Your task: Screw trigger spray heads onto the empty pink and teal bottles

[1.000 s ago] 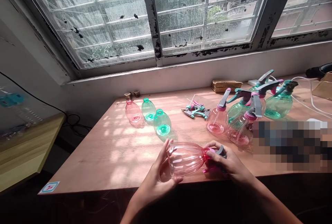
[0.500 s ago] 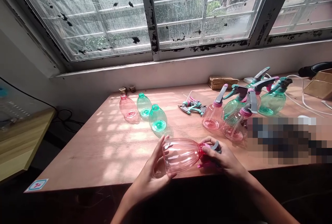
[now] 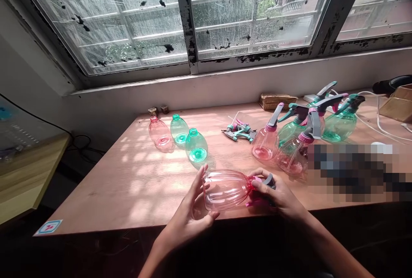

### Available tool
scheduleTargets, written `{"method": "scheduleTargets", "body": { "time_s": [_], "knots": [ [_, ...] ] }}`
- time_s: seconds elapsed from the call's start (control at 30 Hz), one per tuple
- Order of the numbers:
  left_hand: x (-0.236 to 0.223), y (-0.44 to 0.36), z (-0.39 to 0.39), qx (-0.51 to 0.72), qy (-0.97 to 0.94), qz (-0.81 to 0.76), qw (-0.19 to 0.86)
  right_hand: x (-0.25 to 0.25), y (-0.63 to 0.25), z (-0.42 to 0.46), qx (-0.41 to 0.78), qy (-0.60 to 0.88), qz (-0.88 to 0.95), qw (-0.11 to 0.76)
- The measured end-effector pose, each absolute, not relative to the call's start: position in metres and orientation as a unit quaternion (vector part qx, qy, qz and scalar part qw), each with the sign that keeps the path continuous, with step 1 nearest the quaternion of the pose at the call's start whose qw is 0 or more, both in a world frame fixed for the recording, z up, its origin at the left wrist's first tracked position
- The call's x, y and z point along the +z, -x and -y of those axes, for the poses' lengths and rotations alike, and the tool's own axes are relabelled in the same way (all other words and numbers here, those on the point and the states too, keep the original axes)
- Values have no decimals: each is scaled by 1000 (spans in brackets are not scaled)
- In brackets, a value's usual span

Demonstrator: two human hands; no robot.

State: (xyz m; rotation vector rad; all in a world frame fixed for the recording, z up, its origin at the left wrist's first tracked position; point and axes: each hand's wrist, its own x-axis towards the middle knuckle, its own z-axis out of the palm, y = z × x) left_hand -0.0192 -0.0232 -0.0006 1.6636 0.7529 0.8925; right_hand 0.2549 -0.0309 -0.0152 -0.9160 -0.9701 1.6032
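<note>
A clear pink bottle (image 3: 227, 190) lies sideways in the air above the table's front edge, its neck toward the right. My left hand (image 3: 189, 211) is curved round its base, thumb below and fingers above. At the neck, my right hand (image 3: 280, 194) is closed on a pink and grey spray head (image 3: 269, 180), most of which the fingers hide. Just beyond the held bottle stands a headless green bottle (image 3: 196, 147). Behind that are another green bottle (image 3: 179, 131) and a pink bottle (image 3: 160, 133), both with bare necks.
Loose spray heads (image 3: 238, 131) lie in a pile mid-table. Several bottles fitted with spray heads, including a pink one (image 3: 265, 143), stand at the right. A brown cardboard box (image 3: 277, 101) rests by the wall, and white cables (image 3: 373, 121) run along the right side.
The fingers of my left hand have shifted slightly around the bottle's base. Bottle and right hand stay almost in place; the view has moved a little.
</note>
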Motion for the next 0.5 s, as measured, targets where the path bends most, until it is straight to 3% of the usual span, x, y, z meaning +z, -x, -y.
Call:
{"method": "scheduleTargets", "body": {
  "time_s": [0.5],
  "knots": [
    [-5, 19, 26, 391, -677, -310, 541, -13, -253, 30, 675, 380, 381, 504]
  ]
}}
